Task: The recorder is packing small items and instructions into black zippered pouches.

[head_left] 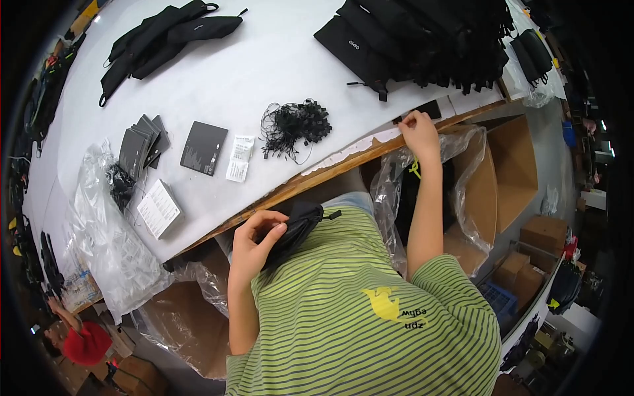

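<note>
My left hand is closed on a black fabric pouch with a short corded pull, held against my striped shirt below the table edge. At the table's near edge on the right, my right hand has its thumb and fingers pinched together. A tiny dark bit shows at those fingertips, too small to name. Just beyond them lies a flat black piece. A tangle of black looped cords with small tags rests on the white tabletop, left of my right hand.
Black pouches are heaped at the far right, with more pouches far left. Dark grey cards, a white label strip and a white card stack lie nearer. Plastic-lined cartons stand below the edge. Another person is lower left.
</note>
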Motion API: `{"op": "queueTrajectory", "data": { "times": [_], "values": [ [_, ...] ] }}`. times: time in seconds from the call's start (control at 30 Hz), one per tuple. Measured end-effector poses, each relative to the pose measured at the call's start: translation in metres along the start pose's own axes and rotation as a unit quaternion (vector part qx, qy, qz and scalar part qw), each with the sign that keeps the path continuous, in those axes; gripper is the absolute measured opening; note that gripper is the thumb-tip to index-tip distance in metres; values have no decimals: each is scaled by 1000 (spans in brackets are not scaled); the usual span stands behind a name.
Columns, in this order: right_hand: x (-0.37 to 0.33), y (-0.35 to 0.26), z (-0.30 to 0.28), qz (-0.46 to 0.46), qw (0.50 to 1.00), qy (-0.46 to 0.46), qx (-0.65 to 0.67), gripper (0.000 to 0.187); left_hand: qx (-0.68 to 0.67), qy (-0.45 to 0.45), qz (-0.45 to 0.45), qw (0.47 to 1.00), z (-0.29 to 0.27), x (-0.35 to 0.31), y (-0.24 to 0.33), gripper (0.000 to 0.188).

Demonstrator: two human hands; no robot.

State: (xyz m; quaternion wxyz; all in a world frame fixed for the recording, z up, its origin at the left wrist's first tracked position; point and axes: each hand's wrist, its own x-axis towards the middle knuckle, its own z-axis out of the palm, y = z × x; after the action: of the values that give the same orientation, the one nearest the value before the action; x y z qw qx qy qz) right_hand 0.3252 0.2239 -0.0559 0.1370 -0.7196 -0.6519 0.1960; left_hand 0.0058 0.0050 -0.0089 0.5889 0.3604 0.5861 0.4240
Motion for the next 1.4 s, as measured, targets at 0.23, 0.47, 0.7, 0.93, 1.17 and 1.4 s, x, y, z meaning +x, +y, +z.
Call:
{"op": "queueTrajectory", "data": {
  "times": [0.23,0.47,0.7,0.93,1.17,1.4],
  "values": [
    [1,-16,31,-19,978,174,-110,40,12,-2,9,1000,0,-1,1,14],
    [-9,-3,-1,-31,997,38,-61,36,39,17,-8,999,2,-4,1,15],
    [-66,48,-64,-16,949,-207,239,16,38,-49,-36,997,-10,5,4,19],
    [-101,-54,-71,-120,866,-281,395,26,15,-189,-121,974,-16,2,37,19],
    [-126,-118,-52,-291,863,-260,320,23,-97,-182,-181,962,-15,-8,44,13],
    [-120,-132,-51,-511,816,-210,167,28,-201,-157,-246,935,-15,-13,33,11]
  ]
}}
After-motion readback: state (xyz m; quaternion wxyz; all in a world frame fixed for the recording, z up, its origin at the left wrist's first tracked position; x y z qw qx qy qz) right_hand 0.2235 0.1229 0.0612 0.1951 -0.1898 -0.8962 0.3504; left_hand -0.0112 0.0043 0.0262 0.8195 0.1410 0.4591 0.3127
